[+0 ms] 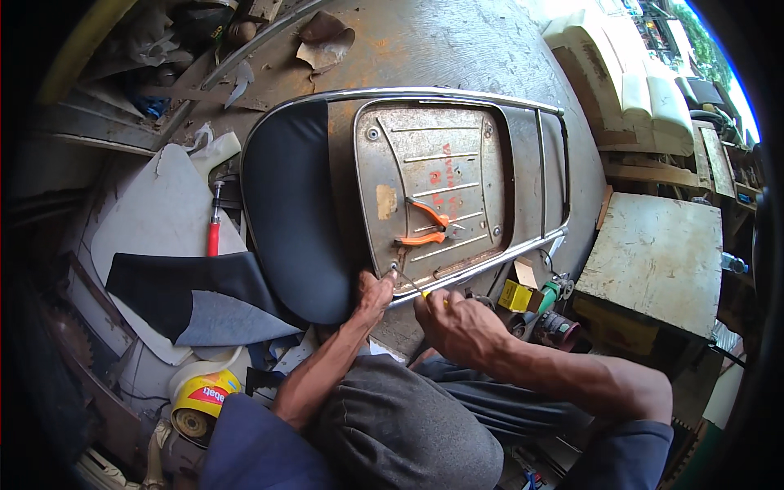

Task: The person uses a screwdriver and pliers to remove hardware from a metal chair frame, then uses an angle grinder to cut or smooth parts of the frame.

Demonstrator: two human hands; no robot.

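Note:
A chair with a chrome tube frame (539, 163) and a black padded backrest (286, 196) lies in front of me. Set in it is a worn, rusty metal seat pan (441, 155) with raised ribs and corner holes. My right hand (461, 327) is closed round the yellow handle of a screwdriver (420, 290). Its shaft slants left toward the pan's near-left corner hole. Beside that hole, my left hand (376, 296) has its fingers drawn together at the rim; what they hold is hidden. Pliers with orange handles (433, 224) rest on the pan.
Left lie a red-handled tool (214, 224), black sheet material (155, 290) and a yellow tub (200, 396). Right of my hands are a yellow box (516, 294) and a green power tool (549, 296). A pale board-topped stand (653, 261) and cream sofa (608, 82) stand farther right.

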